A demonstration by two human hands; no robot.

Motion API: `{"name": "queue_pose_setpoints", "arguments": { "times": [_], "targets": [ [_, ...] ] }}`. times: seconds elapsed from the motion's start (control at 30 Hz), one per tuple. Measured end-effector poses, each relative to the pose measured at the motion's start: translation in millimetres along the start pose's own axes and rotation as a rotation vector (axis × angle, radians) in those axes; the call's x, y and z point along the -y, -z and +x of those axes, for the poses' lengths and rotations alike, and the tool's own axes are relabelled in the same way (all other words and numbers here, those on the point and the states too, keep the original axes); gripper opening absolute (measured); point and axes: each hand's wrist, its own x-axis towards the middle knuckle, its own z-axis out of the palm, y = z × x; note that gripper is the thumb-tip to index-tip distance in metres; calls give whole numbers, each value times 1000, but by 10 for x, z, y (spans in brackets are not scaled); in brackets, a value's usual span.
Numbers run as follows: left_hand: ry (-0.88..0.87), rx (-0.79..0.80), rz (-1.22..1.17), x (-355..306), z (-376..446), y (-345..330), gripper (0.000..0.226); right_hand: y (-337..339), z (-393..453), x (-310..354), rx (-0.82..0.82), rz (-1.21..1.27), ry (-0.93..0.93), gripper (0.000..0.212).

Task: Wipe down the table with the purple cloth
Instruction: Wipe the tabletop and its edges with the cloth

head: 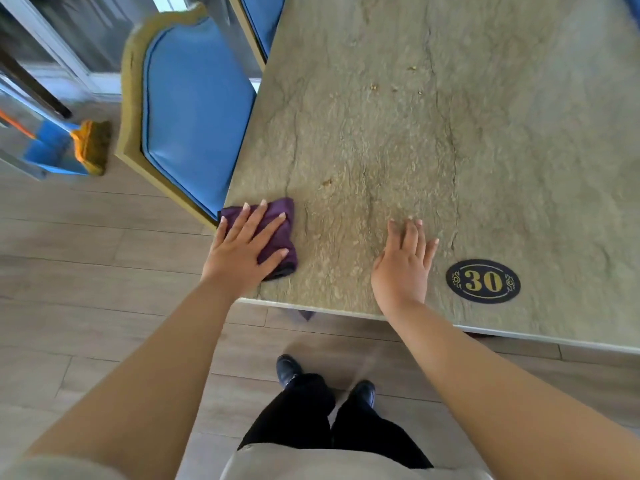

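A folded purple cloth [281,216] lies on the near left corner of the stone-patterned table [433,140]. My left hand [242,251] presses flat on top of the cloth with its fingers spread. My right hand [403,265] rests flat on the bare tabletop to the right of the cloth, fingers together, holding nothing. A few small crumbs [374,86] lie farther back on the table, and another crumb [327,182] sits just beyond the cloth.
A black oval plaque with the number 30 [483,280] is stuck near the table's front edge. A blue padded chair with a gold frame [194,112] stands at the table's left side. An orange broom and a blue dustpan [79,147] rest on the wooden floor at left.
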Motion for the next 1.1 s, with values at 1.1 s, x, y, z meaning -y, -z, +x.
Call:
{"name": "queue_pose_setpoints", "arguments": {
  "times": [1.1],
  "targets": [
    [-806, 27, -6, 223, 734, 124, 62, -274, 479, 833, -132, 88, -152, 50]
  ]
}}
